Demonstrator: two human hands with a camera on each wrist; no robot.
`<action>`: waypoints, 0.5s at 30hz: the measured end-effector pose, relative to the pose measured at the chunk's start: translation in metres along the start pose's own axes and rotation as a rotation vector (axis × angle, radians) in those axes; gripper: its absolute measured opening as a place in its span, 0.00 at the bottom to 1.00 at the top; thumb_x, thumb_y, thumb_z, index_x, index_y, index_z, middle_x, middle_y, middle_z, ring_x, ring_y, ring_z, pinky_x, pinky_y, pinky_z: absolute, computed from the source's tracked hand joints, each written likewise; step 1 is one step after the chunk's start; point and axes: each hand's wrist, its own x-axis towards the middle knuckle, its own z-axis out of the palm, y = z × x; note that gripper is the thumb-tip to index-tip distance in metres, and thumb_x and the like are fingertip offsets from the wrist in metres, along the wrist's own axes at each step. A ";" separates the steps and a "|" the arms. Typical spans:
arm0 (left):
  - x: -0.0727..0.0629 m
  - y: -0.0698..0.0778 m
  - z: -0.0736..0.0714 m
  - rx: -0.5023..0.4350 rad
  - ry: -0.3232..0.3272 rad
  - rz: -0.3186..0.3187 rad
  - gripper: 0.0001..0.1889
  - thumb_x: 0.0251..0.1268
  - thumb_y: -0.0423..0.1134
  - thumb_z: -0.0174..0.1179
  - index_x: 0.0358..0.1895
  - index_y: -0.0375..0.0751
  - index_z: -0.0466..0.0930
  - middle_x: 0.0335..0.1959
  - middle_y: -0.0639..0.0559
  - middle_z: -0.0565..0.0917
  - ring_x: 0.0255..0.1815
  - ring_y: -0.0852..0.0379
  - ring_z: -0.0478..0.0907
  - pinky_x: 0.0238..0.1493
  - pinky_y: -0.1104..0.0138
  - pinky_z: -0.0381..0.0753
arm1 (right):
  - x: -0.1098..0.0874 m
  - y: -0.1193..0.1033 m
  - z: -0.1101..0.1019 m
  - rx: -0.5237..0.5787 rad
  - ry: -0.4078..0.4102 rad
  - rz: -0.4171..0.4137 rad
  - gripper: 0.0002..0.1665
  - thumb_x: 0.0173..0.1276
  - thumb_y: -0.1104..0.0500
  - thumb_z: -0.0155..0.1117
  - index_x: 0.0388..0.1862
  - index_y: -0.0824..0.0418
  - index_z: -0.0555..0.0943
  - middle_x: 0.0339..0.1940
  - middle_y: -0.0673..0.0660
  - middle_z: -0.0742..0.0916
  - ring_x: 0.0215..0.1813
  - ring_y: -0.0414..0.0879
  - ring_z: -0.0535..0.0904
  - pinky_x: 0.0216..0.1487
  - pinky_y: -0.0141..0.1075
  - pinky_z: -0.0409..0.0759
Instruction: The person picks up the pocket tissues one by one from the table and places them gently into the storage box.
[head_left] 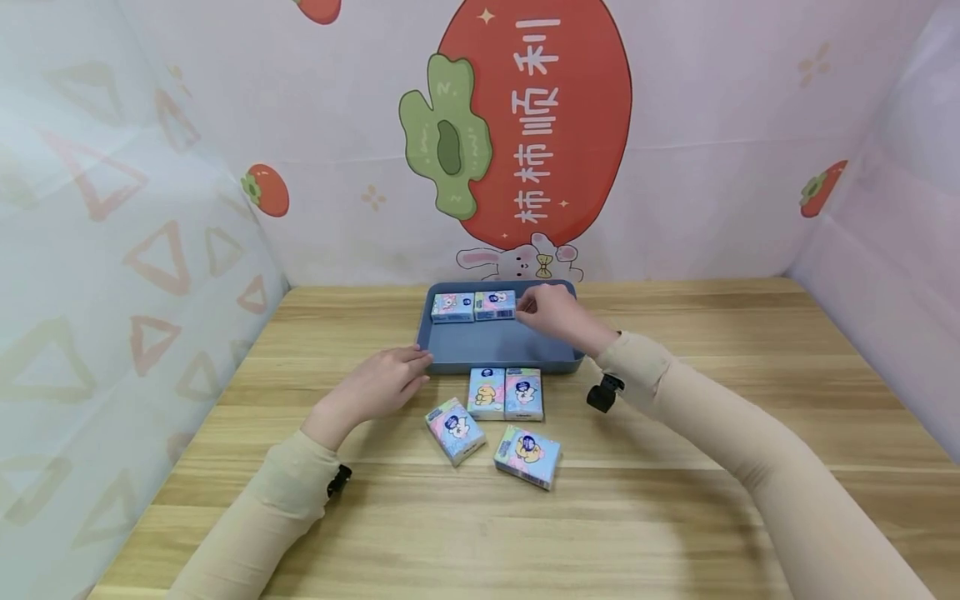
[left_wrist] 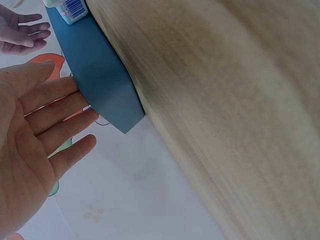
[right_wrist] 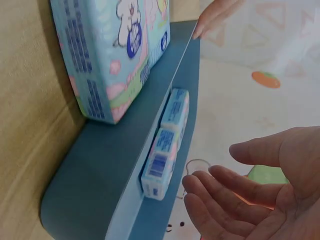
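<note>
A blue-grey tray (head_left: pixel 487 343) stands at the back of the table. Inside it, two small cartoon-printed tissue packs (head_left: pixel 453 308) sit side by side along the far wall. My right hand (head_left: pixel 558 317) hovers over the tray's right part, close to the right-hand pack (head_left: pixel 495 306); in the right wrist view its relaxed, slightly bent fingers (right_wrist: pixel 240 200) hold nothing. With straight fingers my left hand (head_left: pixel 386 379) touches the tray's front left corner, its palm visible in the left wrist view.
Two more tissue packs (head_left: pixel 487 394) lie side by side against the tray's front. Nearer me, one tilted pack (head_left: pixel 455 432) lies left and another (head_left: pixel 528 457) right. Behind the wooden table (head_left: pixel 675 533) hangs a printed cloth backdrop (head_left: pixel 697 208).
</note>
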 end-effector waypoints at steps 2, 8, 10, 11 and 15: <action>0.000 0.000 0.000 0.001 0.001 0.000 0.19 0.70 0.41 0.54 0.58 0.33 0.76 0.58 0.38 0.78 0.61 0.43 0.75 0.62 0.52 0.75 | -0.007 -0.001 0.001 0.009 0.004 -0.019 0.12 0.67 0.55 0.61 0.44 0.60 0.83 0.39 0.55 0.87 0.40 0.47 0.81 0.43 0.36 0.85; 0.000 -0.001 0.002 0.009 0.001 0.004 0.19 0.71 0.42 0.53 0.58 0.33 0.76 0.58 0.38 0.78 0.61 0.43 0.75 0.62 0.52 0.75 | -0.029 -0.004 0.005 0.007 0.014 -0.087 0.09 0.67 0.56 0.62 0.41 0.60 0.83 0.35 0.54 0.87 0.36 0.44 0.81 0.40 0.34 0.84; 0.001 -0.001 0.001 0.007 0.002 0.007 0.19 0.70 0.41 0.53 0.58 0.33 0.76 0.58 0.38 0.78 0.61 0.43 0.74 0.63 0.52 0.75 | -0.037 -0.004 0.007 0.008 0.014 -0.105 0.09 0.66 0.57 0.63 0.41 0.59 0.83 0.34 0.53 0.87 0.36 0.43 0.81 0.40 0.34 0.84; 0.001 -0.001 0.001 0.008 0.004 0.008 0.19 0.70 0.41 0.53 0.58 0.33 0.76 0.58 0.38 0.78 0.61 0.43 0.75 0.63 0.52 0.75 | -0.041 -0.004 0.007 0.009 0.012 -0.114 0.08 0.67 0.57 0.62 0.40 0.59 0.83 0.34 0.53 0.87 0.36 0.42 0.81 0.40 0.34 0.84; 0.001 -0.001 0.000 0.005 0.010 0.009 0.19 0.70 0.40 0.54 0.58 0.32 0.77 0.58 0.38 0.79 0.61 0.43 0.75 0.62 0.52 0.75 | -0.052 -0.004 0.010 0.016 0.008 -0.146 0.07 0.67 0.57 0.62 0.39 0.59 0.83 0.32 0.52 0.86 0.35 0.41 0.81 0.38 0.32 0.83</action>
